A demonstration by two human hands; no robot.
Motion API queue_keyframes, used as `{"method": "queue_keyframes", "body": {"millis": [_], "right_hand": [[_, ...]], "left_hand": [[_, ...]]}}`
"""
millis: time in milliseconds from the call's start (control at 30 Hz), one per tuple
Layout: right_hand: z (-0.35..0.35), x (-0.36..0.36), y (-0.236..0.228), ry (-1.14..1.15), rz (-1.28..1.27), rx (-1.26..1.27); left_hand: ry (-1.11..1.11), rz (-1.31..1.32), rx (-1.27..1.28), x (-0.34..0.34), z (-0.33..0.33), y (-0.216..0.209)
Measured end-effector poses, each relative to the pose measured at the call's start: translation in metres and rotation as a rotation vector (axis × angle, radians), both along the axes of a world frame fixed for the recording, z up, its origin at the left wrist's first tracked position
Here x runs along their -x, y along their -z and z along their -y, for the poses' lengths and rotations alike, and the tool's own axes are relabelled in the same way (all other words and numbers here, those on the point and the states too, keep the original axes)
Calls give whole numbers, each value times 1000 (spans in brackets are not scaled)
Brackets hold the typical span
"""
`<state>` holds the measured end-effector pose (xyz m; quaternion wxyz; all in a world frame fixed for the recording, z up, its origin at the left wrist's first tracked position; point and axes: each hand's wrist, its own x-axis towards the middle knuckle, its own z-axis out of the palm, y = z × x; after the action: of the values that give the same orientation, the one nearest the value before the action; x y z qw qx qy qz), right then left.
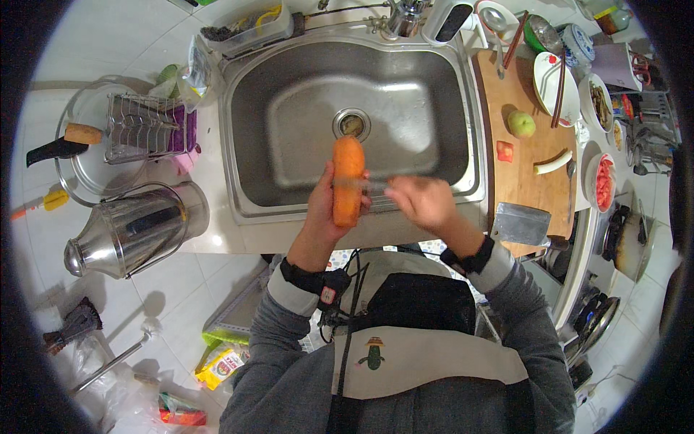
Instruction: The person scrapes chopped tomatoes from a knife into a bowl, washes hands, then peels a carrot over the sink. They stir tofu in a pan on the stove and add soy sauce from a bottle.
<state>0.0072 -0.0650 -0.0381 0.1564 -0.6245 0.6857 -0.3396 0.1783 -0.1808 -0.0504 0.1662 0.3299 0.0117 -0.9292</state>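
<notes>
Over the near part of the steel sink [238, 145], my left hand [323, 206] grips a large orange carrot [348, 160] from below, its long side pointing away from me. My right hand [425, 202] is closed on a peeler [372, 185], whose metal head lies across the middle of the carrot. Motion smears the peeler, so its exact shape is hard to see. Below the carrot's far tip is the drain [351, 124], with some pale scraps in it.
Right of the sink lies a wooden cutting board [506, 108] with a cleaver [520, 223], a round green fruit [520, 124] and a pale stalk piece [553, 163]. Bowls stand beyond it. On the left are a metal kettle [134, 230] and a wire rack [144, 126]. The faucet [406, 18] rises behind.
</notes>
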Motion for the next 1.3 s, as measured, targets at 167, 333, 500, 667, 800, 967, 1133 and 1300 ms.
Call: {"method": "queue_keyframes", "body": {"millis": [167,333,500,667,800,967,1133,1300], "right_hand": [[36,33,37,241,-232,-593],[22,42,33,340,-158,-629],[-7,12,-7,255,160,-369],[-28,-11,-18,-58,55,44],[-29,-7,-6,-112,-33,35],[3,8,21,63,-228,-322],[34,36,39,277,-223,-609],[-9,16,4,250,-119,-497]], "left_hand": [[118,89,21,-3,-6,-13],[115,164,88,-5,-4,-9],[52,51,54,-6,-5,1],[39,-59,65,-2,-1,8],[17,-101,16,1,-2,10],[3,-47,-42,0,-10,-3],[54,63,5,-1,-16,-13],[51,150,1,-5,-11,-4]]}}
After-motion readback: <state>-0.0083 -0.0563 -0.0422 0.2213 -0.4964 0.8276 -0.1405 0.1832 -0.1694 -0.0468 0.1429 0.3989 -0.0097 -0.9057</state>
